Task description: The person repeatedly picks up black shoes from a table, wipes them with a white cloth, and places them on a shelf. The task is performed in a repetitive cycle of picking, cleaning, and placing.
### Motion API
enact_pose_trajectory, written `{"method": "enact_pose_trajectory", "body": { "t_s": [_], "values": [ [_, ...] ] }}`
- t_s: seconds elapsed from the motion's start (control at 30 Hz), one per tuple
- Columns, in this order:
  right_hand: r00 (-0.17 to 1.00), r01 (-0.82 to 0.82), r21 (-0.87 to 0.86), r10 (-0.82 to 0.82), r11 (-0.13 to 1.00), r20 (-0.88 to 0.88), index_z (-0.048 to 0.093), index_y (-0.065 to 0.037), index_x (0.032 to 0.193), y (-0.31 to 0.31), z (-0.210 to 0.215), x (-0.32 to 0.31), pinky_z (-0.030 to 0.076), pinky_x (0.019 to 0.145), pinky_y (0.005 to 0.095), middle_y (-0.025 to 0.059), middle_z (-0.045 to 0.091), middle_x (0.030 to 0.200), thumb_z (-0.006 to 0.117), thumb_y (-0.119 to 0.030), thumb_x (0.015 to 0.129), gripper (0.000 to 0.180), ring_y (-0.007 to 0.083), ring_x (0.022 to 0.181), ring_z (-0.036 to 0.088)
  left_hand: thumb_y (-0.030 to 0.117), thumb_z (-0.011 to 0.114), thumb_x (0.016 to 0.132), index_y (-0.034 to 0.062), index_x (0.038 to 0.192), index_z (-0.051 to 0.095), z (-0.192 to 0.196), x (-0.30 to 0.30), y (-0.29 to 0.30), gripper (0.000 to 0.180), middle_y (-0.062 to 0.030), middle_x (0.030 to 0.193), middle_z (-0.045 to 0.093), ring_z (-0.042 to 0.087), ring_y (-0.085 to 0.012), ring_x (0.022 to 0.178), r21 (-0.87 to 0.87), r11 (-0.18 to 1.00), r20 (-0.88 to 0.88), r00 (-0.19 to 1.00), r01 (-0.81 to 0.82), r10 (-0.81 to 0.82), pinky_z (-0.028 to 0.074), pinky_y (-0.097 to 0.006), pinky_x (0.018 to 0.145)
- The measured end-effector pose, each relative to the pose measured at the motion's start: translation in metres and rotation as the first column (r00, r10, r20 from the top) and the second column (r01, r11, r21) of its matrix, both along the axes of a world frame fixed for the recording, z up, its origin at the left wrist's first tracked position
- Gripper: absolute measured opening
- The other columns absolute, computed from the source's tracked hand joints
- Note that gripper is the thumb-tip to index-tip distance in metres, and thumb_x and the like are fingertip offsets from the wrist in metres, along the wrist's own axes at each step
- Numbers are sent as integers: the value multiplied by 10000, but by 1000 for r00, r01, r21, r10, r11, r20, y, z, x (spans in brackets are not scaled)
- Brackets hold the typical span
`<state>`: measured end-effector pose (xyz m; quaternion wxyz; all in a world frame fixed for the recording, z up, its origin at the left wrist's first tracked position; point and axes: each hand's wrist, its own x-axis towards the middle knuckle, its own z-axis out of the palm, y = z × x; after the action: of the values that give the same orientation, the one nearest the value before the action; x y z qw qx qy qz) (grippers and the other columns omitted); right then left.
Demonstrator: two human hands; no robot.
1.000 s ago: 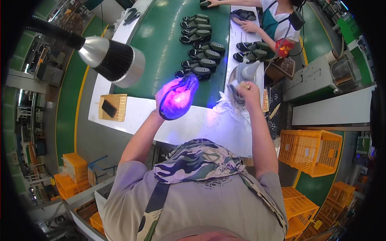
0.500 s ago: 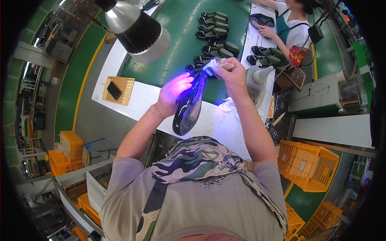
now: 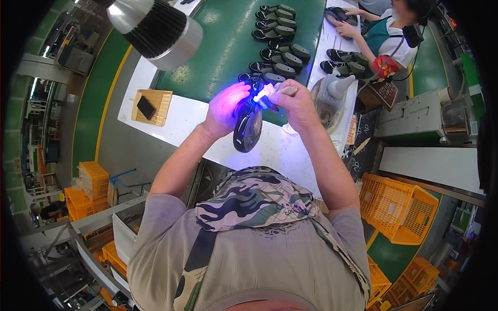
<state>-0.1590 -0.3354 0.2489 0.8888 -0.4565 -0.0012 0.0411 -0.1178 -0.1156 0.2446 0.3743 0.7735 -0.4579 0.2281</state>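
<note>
A glossy black shoe (image 3: 248, 130) hangs above the white table edge, its rounded end toward me. My left hand (image 3: 226, 108) grips it from the left side, lit violet by the lamp. My right hand (image 3: 296, 106) pinches a crumpled white cloth (image 3: 265, 93) against the far part of the shoe. A small beige piece shows at my right fingers; its kind I cannot make out. The hands and cloth hide the shoe's far end.
Several black shoes (image 3: 280, 57) stand in a column on the green belt (image 3: 212, 62). A silver lamp (image 3: 155, 33) hangs at upper left. A phone (image 3: 146, 107) lies on a wooden board. A white bottle (image 3: 340, 85) stands at right. A co-worker (image 3: 386, 39) handles another shoe beyond.
The shoe has tilted and its near end has moved away from me. My right hand and the cloth have come slightly nearer. The co-worker now has both hands at their shoe.
</note>
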Motion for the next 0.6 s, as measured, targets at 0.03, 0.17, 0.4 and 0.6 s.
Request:
{"method": "enact_pose_trajectory", "body": {
  "t_s": [0.03,0.17,0.4,0.6],
  "values": [
    [1000,-14,12,14,1000,-6,568,-36,848,-1,2,-2,481,618,301,38,580,850,742,9,750,205,139,757,581,26,761,700,8,1060,605,-3,1,-2,393,-175,1072,664,657,-348,996,12,1000,-5,1000,-20,20,544,-411,872],
    [1000,9,-31,-8,999,20,569,-37,841,-8,10,-8,483,617,300,44,581,852,738,16,749,200,144,750,586,51,829,634,-11,1077,601,-11,3,-7,502,-177,1058,663,673,-314,955,104,993,-20,998,-63,65,549,-362,844],
    [995,60,-112,-50,992,86,568,-38,843,-25,26,-3,496,618,274,38,591,841,736,18,757,197,124,724,592,-4,790,602,74,1023,627,2,5,-18,458,-92,911,682,680,-243,770,228,973,-288,953,-27,94,558,-336,670],
    [977,156,-164,-128,974,171,562,-44,844,-35,28,13,496,650,239,20,598,837,723,27,777,189,93,724,586,19,848,543,42,1055,619,20,12,-13,561,-33,849,689,660,-120,784,234,926,-724,689,297,-38,543,-300,699]
  ]
}}
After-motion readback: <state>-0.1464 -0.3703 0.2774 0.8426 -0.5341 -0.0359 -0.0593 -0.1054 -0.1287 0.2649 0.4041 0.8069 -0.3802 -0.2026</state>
